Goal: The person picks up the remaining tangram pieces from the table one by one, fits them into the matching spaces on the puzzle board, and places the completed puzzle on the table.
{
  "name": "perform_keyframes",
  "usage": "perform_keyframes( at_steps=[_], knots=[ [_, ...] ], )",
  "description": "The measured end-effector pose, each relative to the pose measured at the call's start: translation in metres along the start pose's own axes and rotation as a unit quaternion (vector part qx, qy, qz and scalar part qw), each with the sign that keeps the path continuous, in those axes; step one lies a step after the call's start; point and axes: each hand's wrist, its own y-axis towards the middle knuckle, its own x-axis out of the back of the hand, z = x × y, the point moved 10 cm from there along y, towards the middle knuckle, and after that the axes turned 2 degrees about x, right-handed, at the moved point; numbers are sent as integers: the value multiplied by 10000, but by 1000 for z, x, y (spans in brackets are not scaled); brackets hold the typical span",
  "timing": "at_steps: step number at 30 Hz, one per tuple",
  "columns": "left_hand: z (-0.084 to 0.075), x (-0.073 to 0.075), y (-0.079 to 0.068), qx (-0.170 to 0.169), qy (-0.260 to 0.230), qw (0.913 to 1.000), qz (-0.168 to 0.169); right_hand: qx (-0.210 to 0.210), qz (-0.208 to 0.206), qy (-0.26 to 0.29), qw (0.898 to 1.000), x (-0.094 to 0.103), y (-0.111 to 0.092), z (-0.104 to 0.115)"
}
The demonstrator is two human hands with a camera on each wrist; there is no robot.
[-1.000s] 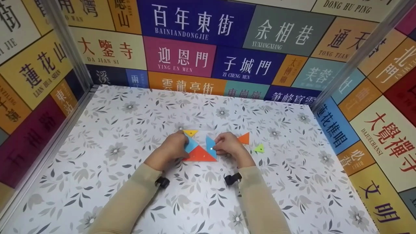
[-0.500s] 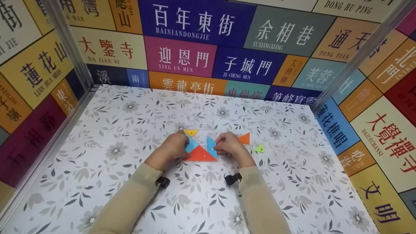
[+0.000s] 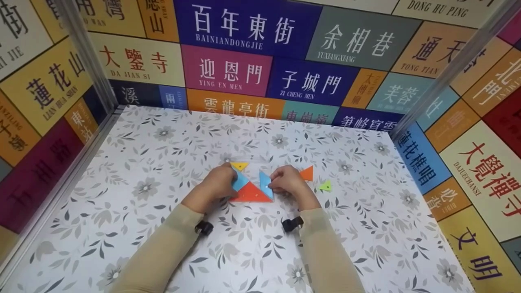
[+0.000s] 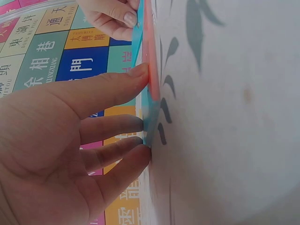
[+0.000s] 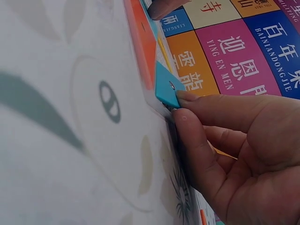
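Observation:
In the head view, a red tangram triangle (image 3: 250,195) lies on the table with its long edge toward me. A blue tangram piece (image 3: 241,181) sits against its upper left side, partly covered by my left hand (image 3: 217,182). My left thumb touches the edge of the red triangle, and the other fingertips, fairly straight, rest at the blue piece's edge. My right hand (image 3: 290,180) pinches a second blue tangram piece (image 5: 166,84) between thumb and index finger. That piece is tilted up from the table, its lower end close to the red triangle's right corner.
A small yellow triangle (image 3: 240,165) lies just beyond my left hand. Right of my right hand are an orange triangle (image 3: 308,173), partly hidden, and a small green triangle (image 3: 326,186). Printed panels (image 3: 228,73) wall in the flower-patterned table (image 3: 163,171).
Both hands stay nearly in place. The blue piece in my right hand has tipped very slightly and catches more light; the other pieces lie as before.

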Motion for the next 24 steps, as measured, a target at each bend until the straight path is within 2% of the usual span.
perform_keyframes(
  at_steps=[4,8,15,24],
  knots=[
    [2,-2,0,122,-15,9999,77,-74,12,28,10000,-1,0,-1],
    [1,-1,0,90,15,9999,63,-60,-12,-20,10000,0,0,0],
    [1,-1,0,124,-10,9999,102,-112,-58,-469,9988,-1,0,0],
    [0,0,0,-88,108,9999,28,279,-55,-842,9960,-3,-1,10]
  ],
)
